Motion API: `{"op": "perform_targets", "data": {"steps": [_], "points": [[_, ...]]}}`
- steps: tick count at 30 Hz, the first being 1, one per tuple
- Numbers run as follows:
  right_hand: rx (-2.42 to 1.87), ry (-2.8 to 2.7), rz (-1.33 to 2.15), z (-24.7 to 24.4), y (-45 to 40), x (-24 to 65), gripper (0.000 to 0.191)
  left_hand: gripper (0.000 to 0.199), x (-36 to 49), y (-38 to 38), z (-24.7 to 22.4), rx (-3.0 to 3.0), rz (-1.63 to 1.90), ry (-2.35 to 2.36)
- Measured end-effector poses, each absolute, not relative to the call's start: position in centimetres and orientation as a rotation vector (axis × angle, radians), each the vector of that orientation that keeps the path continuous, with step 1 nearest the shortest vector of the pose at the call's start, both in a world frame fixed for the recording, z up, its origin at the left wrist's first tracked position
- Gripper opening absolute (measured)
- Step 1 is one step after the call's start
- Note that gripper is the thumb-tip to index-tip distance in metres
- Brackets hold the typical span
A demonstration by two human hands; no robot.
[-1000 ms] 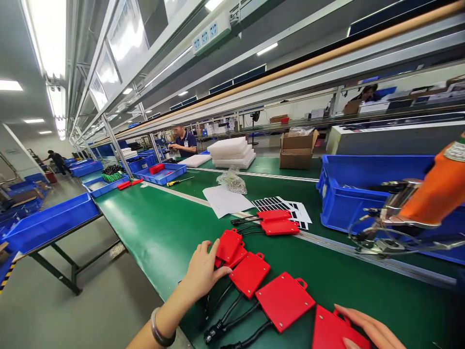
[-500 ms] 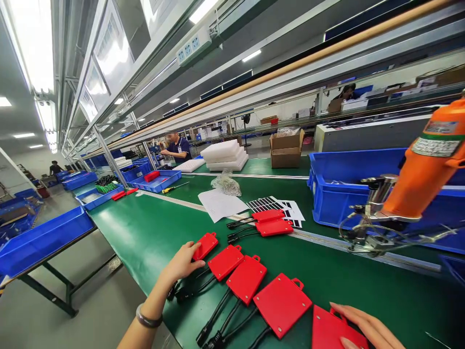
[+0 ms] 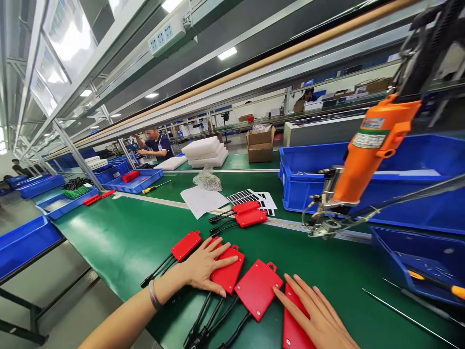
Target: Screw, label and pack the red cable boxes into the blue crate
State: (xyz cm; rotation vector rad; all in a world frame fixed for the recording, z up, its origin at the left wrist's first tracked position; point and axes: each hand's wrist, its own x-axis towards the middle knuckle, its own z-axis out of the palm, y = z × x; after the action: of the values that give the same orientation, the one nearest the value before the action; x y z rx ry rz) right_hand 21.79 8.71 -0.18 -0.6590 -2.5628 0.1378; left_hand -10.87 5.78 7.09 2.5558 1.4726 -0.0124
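Observation:
Several flat red boxes with black cables lie in a slanting row on the green table. My left hand (image 3: 206, 264), fingers spread, rests across one red box (image 3: 230, 272) and partly covers another behind it. The leftmost red box (image 3: 186, 245) lies just beyond that hand. Between my hands is a bigger-looking red box (image 3: 258, 290) with screws at its corners. My right hand (image 3: 312, 308) lies with fingers outstretched over the nearest red box (image 3: 291, 329), its index fingertip at the edge of the middle one.
Two more red boxes (image 3: 250, 217) lie by printed sheets (image 3: 203, 201) and a clear plastic bag (image 3: 208, 179). An orange electric screwdriver (image 3: 370, 150) hangs at the right before a blue bin (image 3: 301, 189). A person (image 3: 157, 145) works farther back.
The view has swung right. My left hand has moved from the leftmost red box to ones nearer the middle, and my right hand reaches further over the nearest box.

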Motion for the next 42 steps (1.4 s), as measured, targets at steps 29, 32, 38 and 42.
{"op": "perform_targets", "data": {"steps": [29,32,38,42], "points": [[-0.973,-2.464,0.322,0.5,8.3,22.2,0.077,0.122,-4.2,6.2,8.6,2.508,0.050,1.346],[-1.111,-2.251,0.516,1.5,9.5,23.0,0.064,0.130,-6.6,6.7,9.2,2.365,-0.070,1.525],[-1.267,-1.871,0.869,1.6,11.9,23.8,0.055,0.111,-7.2,7.0,9.0,2.410,-0.152,1.424],[-1.251,-1.871,0.898,1.3,12.1,23.8,0.052,0.116,-7.1,7.2,8.7,2.421,-0.099,1.201]]}}
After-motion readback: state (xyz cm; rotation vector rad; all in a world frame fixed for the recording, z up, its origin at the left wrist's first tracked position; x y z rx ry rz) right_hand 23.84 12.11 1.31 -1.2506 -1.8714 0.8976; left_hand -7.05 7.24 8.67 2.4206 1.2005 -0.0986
